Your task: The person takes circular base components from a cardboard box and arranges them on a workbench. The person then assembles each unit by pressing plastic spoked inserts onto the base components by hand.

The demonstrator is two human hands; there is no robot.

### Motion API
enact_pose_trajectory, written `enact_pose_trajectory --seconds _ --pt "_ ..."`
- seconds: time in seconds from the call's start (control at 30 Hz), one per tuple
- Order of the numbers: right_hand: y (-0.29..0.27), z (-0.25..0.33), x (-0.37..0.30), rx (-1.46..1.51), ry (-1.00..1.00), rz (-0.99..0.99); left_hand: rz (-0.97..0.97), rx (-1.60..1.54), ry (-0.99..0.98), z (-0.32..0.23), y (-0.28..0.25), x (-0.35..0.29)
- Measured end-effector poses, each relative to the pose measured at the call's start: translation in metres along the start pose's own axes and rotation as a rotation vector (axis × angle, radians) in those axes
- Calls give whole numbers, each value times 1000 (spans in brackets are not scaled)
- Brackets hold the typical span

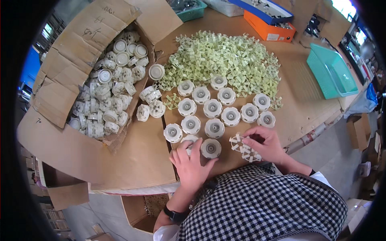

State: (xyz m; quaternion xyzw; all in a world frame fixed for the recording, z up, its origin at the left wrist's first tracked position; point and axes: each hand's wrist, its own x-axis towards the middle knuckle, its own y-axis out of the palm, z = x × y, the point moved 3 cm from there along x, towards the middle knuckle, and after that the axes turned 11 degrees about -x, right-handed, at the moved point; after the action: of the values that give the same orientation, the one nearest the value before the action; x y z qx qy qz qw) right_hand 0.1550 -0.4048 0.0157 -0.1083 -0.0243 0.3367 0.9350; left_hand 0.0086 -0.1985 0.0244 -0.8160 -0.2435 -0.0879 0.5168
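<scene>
My left hand (pixel 191 162) lies over a white round plastic cap (pixel 189 140) at the near edge of the table, fingers curled on it. Beside it sits another white cap (pixel 210 148). My right hand (pixel 263 143) pinches a pale star-shaped plastic insert (pixel 237 141); more of these inserts (pixel 251 154) lie under the hand. Several white caps (pixel 213 108) stand in rows just beyond both hands. Behind them is a large heap of pale green star inserts (pixel 221 60).
An open cardboard box (pixel 72 52) full of white caps (pixel 108 92) lies at the left. A teal basket (pixel 331 72) sits at the right, an orange and blue box (pixel 267 20) at the back. The table's near edge (pixel 132 188) runs below my hands.
</scene>
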Motion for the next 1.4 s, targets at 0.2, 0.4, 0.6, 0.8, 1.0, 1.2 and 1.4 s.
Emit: enact_pose_trajectory --seconds 0.2,0.4,0.6,0.8,1.0,1.2,1.4 --pt "13 -9 4 132 55 140 -18 -59 -8 18 -19 40" --pt "16 -30 -1 472 365 342 -353 -72 -165 142 -37 90" --pt "28 -15 -2 529 80 671 -249 158 -337 216 -16 93" --pt "28 -23 1 570 274 544 -671 -843 -470 213 -30 68" --pt "23 0 14 386 128 469 -484 -1493 -565 115 -42 28" --pt "42 26 17 266 -68 538 -125 -2060 -611 41 -20 11" --pt "46 34 16 214 -300 499 -116 -1604 -547 14 -15 7"
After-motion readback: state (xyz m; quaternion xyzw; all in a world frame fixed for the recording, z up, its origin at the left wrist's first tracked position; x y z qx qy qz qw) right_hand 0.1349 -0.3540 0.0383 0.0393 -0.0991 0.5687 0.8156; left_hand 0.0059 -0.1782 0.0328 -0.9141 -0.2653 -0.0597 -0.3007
